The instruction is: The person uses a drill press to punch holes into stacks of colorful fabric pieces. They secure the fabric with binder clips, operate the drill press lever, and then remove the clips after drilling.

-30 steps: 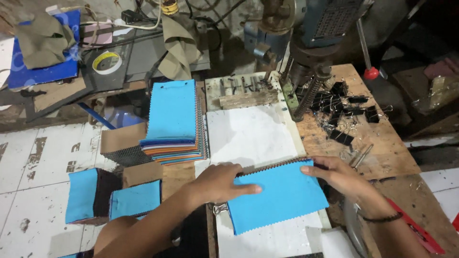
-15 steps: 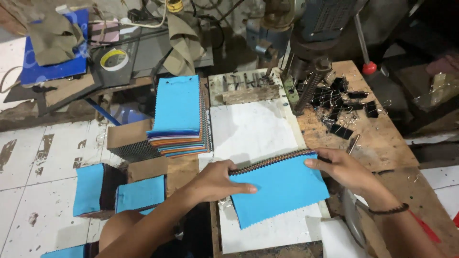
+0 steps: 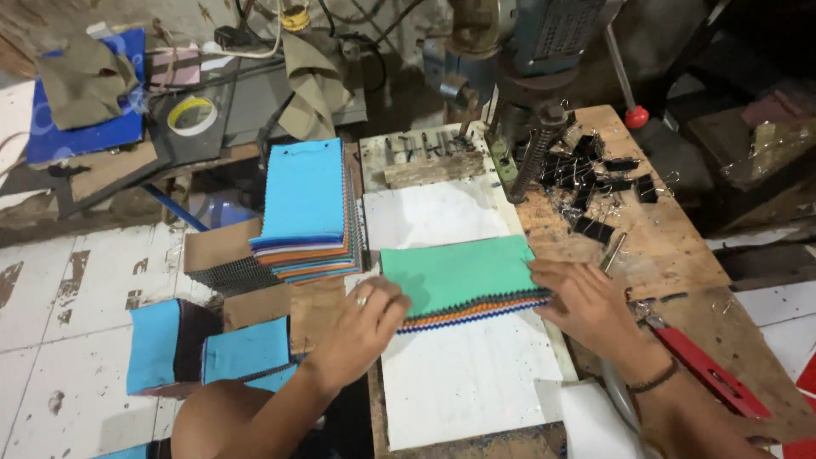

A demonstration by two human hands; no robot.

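Both hands rest on a stack of fabric swatches [image 3: 459, 276] with a green piece on top, which lies on a white sheet [image 3: 450, 374] on the counter [image 3: 671, 246]. The left hand [image 3: 361, 327] is loosely curled, fingers bent, and touches the stack's left end near the lower corner; it does not pinch anything as far as I can see. The right hand [image 3: 582, 302] lies flat with fingers spread a little, pressing on the right end of the stack. The stack's long axis runs left to right, approx. parallel to the counter's near edge, and its zigzag-cut edge faces the person, showing orange, blue and white layers under the green.

The thumbs are partly hidden, so the exact grip is hard to make out. The right forearm is cut off at the frame's bottom. Left of the sheet stands a taller pile of swatches [image 3: 306, 204] with a blue top. Black binder clips [image 3: 595, 183] lie near the drill press [image 3: 527, 85], probably mixed w/ metal shavings.
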